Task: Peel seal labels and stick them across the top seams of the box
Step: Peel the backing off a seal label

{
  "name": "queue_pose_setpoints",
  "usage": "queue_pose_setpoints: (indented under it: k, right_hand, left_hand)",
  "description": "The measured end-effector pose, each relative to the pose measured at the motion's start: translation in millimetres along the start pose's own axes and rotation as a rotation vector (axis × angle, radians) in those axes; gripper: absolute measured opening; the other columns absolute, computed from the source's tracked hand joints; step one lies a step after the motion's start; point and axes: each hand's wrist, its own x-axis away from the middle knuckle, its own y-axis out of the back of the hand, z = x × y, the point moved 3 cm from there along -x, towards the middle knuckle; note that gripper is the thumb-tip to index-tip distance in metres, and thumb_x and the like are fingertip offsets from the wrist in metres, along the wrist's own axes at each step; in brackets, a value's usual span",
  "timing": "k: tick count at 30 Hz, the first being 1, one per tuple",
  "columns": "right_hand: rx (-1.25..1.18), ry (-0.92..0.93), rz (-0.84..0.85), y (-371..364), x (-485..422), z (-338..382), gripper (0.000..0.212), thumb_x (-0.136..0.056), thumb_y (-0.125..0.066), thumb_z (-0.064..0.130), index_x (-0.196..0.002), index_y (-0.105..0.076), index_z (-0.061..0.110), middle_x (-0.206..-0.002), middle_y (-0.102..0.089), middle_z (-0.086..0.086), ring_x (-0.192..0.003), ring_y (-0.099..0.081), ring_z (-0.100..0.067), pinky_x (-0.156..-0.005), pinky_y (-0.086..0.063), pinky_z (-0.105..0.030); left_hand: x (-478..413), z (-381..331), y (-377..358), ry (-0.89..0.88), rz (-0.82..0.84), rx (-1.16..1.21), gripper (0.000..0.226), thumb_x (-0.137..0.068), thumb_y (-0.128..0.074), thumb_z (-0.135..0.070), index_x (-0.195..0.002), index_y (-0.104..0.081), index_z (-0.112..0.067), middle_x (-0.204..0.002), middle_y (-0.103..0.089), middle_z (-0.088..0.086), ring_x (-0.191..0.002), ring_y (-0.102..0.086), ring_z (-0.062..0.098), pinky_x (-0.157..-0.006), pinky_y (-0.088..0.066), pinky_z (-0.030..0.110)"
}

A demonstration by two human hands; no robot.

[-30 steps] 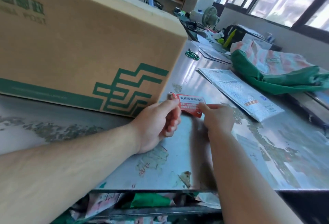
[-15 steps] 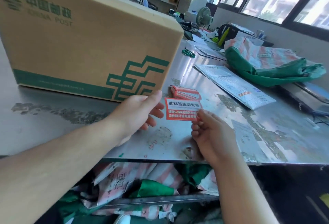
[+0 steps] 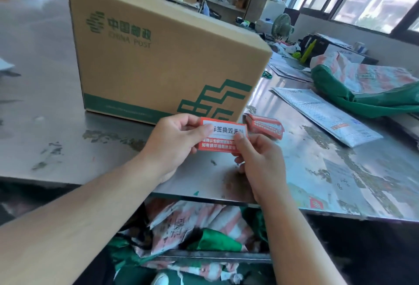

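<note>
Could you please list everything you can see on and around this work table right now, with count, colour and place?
cardboard box: one, brown with green print, upright on the table, far left of centre
seal label: one, red and white, held in front of the box by both hands
label stack: one, red, lying on the table right of the box
table: one, scuffed bare metal, across the view
printed mailer: one, white, flat on the table at right
mail bags: a heap, green and pink-striped, far right
desk fan: one, pale, behind the box
left hand: one, fingers pinching the label's left end
right hand: one, fingers at the label's right end
</note>
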Motion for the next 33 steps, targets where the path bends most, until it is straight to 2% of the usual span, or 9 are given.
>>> queue_pose_setpoints:
  k: [5,12,18,20,23,27,29,31,33]
  right_hand:
    - [0.128,-0.013,0.009,-6,-3,-1,0.037,-0.090,-0.066,0.042,-0.067,-0.066,0.013,-0.059,-0.069,0.000,-0.049,-0.057,-0.012,-0.064,-0.055,-0.046]
    - [0.024,-0.067,0.087,-6,0,7,0.027,-0.090,-0.069,0.043,-0.077,-0.071,0.020,-0.063,-0.070,0.003,-0.050,-0.058,-0.007,-0.052,-0.048,-0.027]
    - [0.016,0.010,-0.035,-6,2,2,0.023,-0.092,-0.068,0.035,-0.074,-0.071,0.021,-0.063,-0.071,-0.002,-0.047,-0.057,-0.009,-0.057,-0.051,-0.039]
    - [0.038,0.010,-0.067,-7,1,4,0.027,-0.095,-0.064,0.037,-0.076,-0.073,0.021,-0.061,-0.068,-0.001,-0.048,-0.058,-0.009,-0.059,-0.054,-0.044]
    - [0.064,-0.008,-0.070,-10,-2,8,0.030,-0.096,-0.060,0.037,-0.074,-0.075,0.023,-0.060,-0.067,0.000,-0.048,-0.058,-0.007,-0.058,-0.054,-0.042]
    - [0.056,-0.007,-0.085,-14,-5,7,0.025,-0.094,-0.063,0.035,-0.075,-0.077,0.025,-0.062,-0.069,0.002,-0.051,-0.059,-0.009,-0.062,-0.055,-0.043]
    - [0.066,0.019,-0.095,-14,-3,5,0.020,-0.093,-0.065,0.036,-0.079,-0.076,0.026,-0.064,-0.071,0.009,-0.055,-0.061,-0.007,-0.062,-0.053,-0.036]
    - [0.080,0.047,-0.111,-13,1,4,0.008,-0.091,-0.069,0.035,-0.089,-0.069,0.027,-0.070,-0.071,0.008,-0.061,-0.064,-0.003,-0.060,-0.047,-0.019]
    - [0.083,0.052,-0.145,-12,4,3,0.020,-0.086,-0.074,0.035,-0.096,-0.057,0.032,-0.084,-0.068,0.008,-0.070,-0.063,-0.001,-0.059,-0.042,-0.009]
  left_hand:
    - [0,1,1,0.049,0.060,0.131,0.004,-0.088,-0.067,-0.015,-0.085,-0.069,-0.013,-0.083,-0.073,0.006,-0.075,-0.063,0.016,-0.067,-0.047,0.024]
    - [0,1,-1,0.036,0.060,0.051,0.016,-0.088,-0.069,-0.015,-0.074,-0.062,-0.014,-0.071,-0.067,0.003,-0.062,-0.057,0.013,-0.048,-0.043,0.017]
    - [-1,5,1,-0.100,-0.066,-0.215,0.017,-0.086,-0.073,-0.021,-0.072,-0.064,-0.016,-0.062,-0.068,-0.002,-0.051,-0.056,0.010,-0.049,-0.044,0.022]
    - [0,3,3,-0.052,-0.024,-0.111,0.015,-0.089,-0.069,-0.022,-0.075,-0.066,-0.016,-0.066,-0.071,-0.002,-0.058,-0.060,0.009,-0.051,-0.045,0.020]
    - [1,0,5,0.041,0.035,0.065,0.017,-0.093,-0.063,-0.018,-0.077,-0.065,-0.013,-0.067,-0.071,-0.003,-0.060,-0.061,0.006,-0.050,-0.046,0.016]
    - [2,-1,4,0.033,0.044,0.062,0.019,-0.092,-0.063,-0.019,-0.075,-0.060,-0.012,-0.066,-0.070,-0.003,-0.056,-0.060,0.005,-0.049,-0.046,0.016]
    - [2,-2,4,0.028,0.034,0.061,0.019,-0.092,-0.063,-0.018,-0.075,-0.058,-0.011,-0.065,-0.070,-0.002,-0.055,-0.059,0.006,-0.048,-0.045,0.016]
    - [1,-1,4,0.028,0.019,0.071,0.019,-0.092,-0.063,-0.017,-0.076,-0.057,-0.010,-0.069,-0.070,0.002,-0.057,-0.061,0.007,-0.048,-0.046,0.017]
    - [1,0,3,0.037,0.006,0.102,0.019,-0.092,-0.063,-0.016,-0.077,-0.056,-0.008,-0.072,-0.070,0.004,-0.059,-0.064,0.008,-0.050,-0.049,0.018]
